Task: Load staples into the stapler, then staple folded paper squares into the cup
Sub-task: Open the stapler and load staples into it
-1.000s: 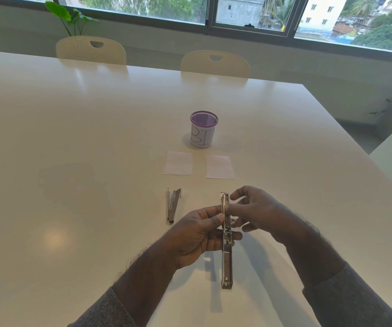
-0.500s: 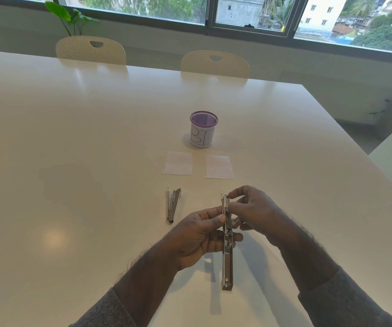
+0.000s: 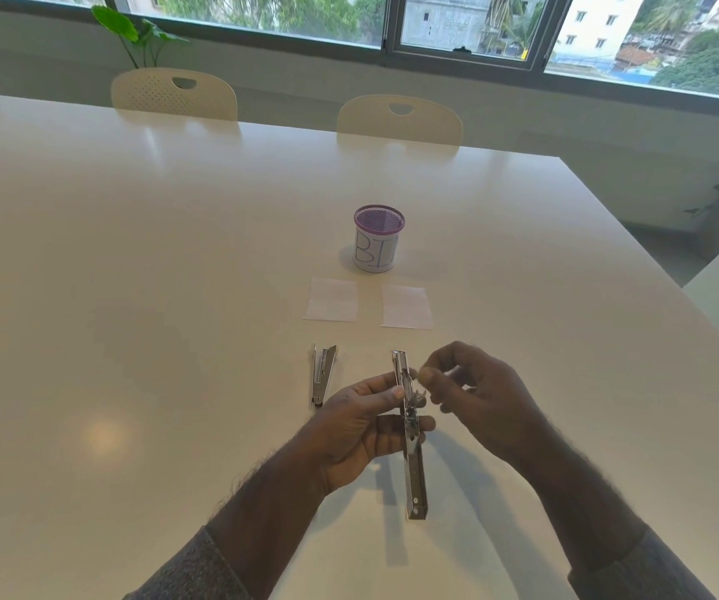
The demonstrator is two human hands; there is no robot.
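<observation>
Stapler (image 3: 409,430): held opened out above the table, well short of the cup (image 3: 378,238).
Left hand (image 3: 357,430): curled around its middle.
Right hand (image 3: 474,391): fingertips pinched beside the magazine; contents not discernible.
Handling: judged rigid, slick metal; best gripped mid-body.

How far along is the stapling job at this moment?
Early. The stapler is opened out flat, gripped by the left hand; the right hand works at its magazine, so loading is under way. Both paper squares lie unstapled before the cup. A second metal tool lies untouched.
</observation>
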